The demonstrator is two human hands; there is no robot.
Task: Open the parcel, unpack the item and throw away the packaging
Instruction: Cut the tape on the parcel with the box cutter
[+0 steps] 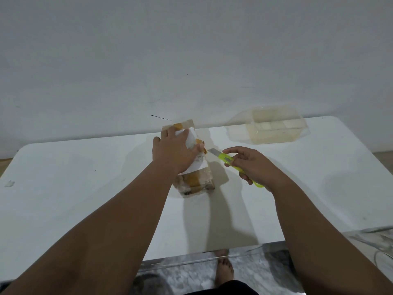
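- Parcel (195,177) first: we see a long box wrapped in clear film, with brown tape bands and a white label, lying on the white surface (85,188) near its middle and running away from us toward the far edge.
- Our left hand (174,152) lies flat on the parcel's far half, fingers spread over the label and pressing down, not curled round anything.
- Our right hand (253,165) is closed round a lime-green utility knife (231,165) (blade slid out), its tip pointing at the parcel's right side, just beside it; we cannot tell whether steel touches wrap.
- A clear plastic container (274,128) with a clear lid sits at the far right of the surface, well apart from the parcel.
- A small clear scrap (9,183) lies near the left edge.
- The surface has rounded far corners, and its far edge stands close to a plain pale wall (191,50) marked with a few dark scuffs.
- Bare surface stretches wide on the parcel's left, and between parcel and near edge.
- Below the near edge we see a grey mottled floor (191,277) and one bare foot (224,271).
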